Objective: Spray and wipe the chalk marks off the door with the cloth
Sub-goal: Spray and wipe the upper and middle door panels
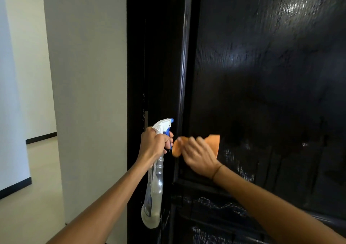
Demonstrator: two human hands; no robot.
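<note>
A glossy black door (262,75) fills the right of the view, with wet streaks and drips on its lower panel. My left hand (155,144) grips a clear spray bottle (154,193) with a white and blue trigger head by its neck, the nozzle pointing at the door's left edge. My right hand (198,154) holds an orange cloth (212,140) against the door near the panel's lower left corner; the hand is motion-blurred. No distinct chalk marks show.
The black door frame (136,75) stands left of the door. A white wall (88,75) adjoins it. Further left a light floor (33,197) with black skirting opens into a hallway.
</note>
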